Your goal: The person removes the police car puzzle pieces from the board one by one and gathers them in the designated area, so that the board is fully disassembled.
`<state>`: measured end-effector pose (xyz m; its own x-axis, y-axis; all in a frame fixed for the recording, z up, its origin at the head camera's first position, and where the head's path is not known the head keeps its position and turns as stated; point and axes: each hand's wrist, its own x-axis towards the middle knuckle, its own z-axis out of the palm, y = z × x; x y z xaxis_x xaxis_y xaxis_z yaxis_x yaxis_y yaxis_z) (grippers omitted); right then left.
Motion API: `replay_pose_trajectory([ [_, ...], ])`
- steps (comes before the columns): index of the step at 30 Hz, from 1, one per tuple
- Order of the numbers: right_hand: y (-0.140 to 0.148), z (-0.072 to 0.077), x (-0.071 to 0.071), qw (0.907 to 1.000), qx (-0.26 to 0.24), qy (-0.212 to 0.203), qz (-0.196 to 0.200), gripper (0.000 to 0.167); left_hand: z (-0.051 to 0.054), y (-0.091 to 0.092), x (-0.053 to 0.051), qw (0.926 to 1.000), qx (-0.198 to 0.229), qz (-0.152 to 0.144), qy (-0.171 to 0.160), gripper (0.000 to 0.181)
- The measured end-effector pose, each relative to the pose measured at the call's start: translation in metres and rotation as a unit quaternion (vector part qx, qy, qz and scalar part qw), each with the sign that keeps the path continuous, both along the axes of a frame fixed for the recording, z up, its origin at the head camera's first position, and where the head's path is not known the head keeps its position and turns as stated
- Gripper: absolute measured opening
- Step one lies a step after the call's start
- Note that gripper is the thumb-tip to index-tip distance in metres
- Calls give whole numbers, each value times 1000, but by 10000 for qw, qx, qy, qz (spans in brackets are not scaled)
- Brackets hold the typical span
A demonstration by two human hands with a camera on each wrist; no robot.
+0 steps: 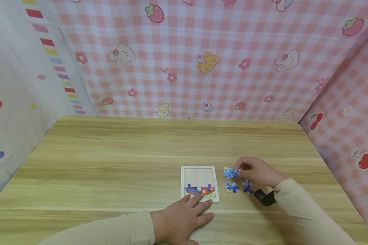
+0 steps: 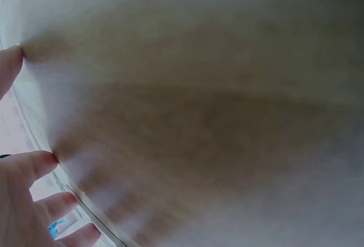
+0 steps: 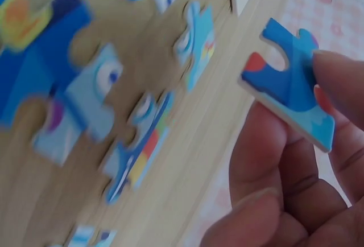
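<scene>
A white-framed puzzle tray [image 1: 216, 190] lies on the table, its lower part filled with joined red, blue and green pieces. My left hand [image 1: 185, 216] lies spread with its fingertips on the tray's lower edge; in the left wrist view the left hand [image 2: 28, 201] shows straight fingers. My right hand [image 1: 259, 171], to the right of the tray, is above loose pieces [image 1: 232, 186]. In the right wrist view the right hand [image 3: 307, 190] pinches a blue puzzle piece [image 3: 293, 82] with a red spot between thumb and fingers. More loose pieces [image 3: 148, 150] lie on the table below.
The wooden table [image 1: 110, 153] reaches back to a pink checked cloth [image 1: 178, 44], with more cloth at both sides. A black strap-like object [image 1: 264, 197] is at the right wrist, close to the loose pieces.
</scene>
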<state>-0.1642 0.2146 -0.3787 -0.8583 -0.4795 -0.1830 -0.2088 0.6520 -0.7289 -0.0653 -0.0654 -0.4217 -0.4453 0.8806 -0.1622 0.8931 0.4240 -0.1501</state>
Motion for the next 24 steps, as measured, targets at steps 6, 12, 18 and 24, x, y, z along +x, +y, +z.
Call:
replay_pose_trajectory([
  [6, 16, -2, -2, 10000, 16, 40, 25, 3, -1, 0, 1, 10000, 19, -14, 52, 76],
  [12, 31, -3, 0, 9997, 203, 104, -56, 4, -1, 0, 0, 10000, 9, -9, 44, 76],
  [18, 48, -6, 2, 9992, 345, 162, -75, 4, 0, 0, 0, 10000, -43, 32, -59, 77],
  [24, 58, -7, 6, 9991, 390, -18, -148, 6, 0, 0, 0, 9998, -41, 69, -173, 77],
])
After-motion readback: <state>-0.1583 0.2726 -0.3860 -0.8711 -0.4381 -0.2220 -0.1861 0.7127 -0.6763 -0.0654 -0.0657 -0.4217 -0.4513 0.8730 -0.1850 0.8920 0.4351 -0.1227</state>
